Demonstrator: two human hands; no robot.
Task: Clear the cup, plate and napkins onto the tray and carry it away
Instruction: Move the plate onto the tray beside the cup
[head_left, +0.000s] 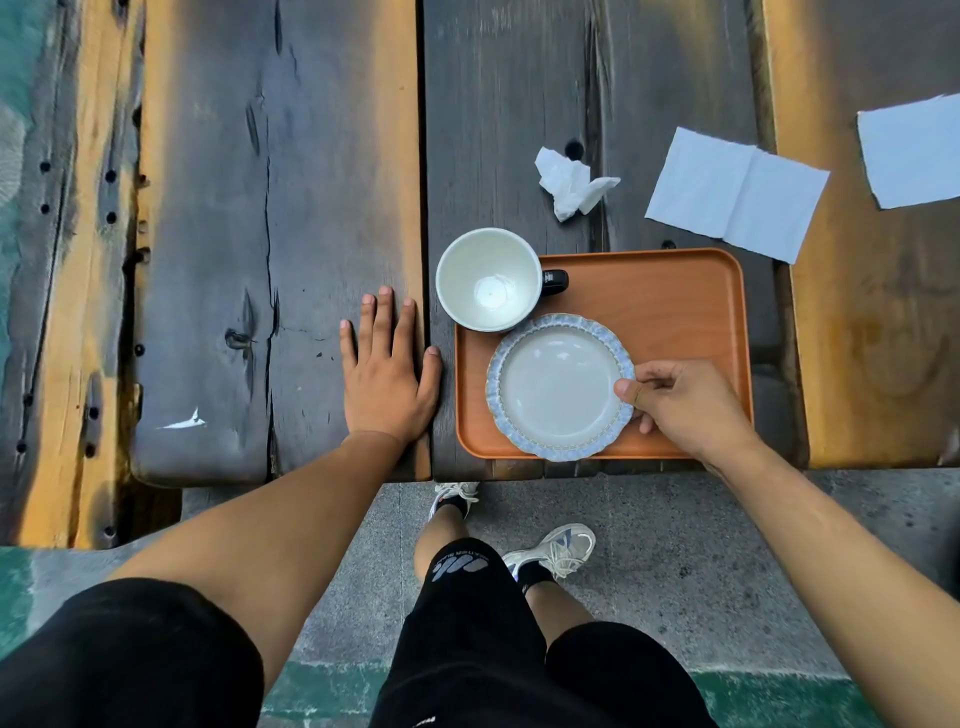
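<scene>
An orange tray (675, 312) lies at the near edge of the wooden table. A white cup (488, 280) with a dark handle stands on the tray's far left corner, empty. A white plate (556, 387) with a blue scalloped rim rests on the tray's near left part. My right hand (680, 402) pinches the plate's right rim between thumb and fingers. My left hand (387, 369) lies flat on the table left of the tray, fingers spread. A crumpled white napkin (569, 184) lies on the table beyond the cup. A flat unfolded napkin (737, 195) lies beyond the tray's far right corner.
Another flat napkin (911, 150) lies at the far right edge of view. The table (260, 208) is made of dark, weathered planks with gaps between them. Below its near edge are my legs, shoes and a grey concrete floor (675, 571).
</scene>
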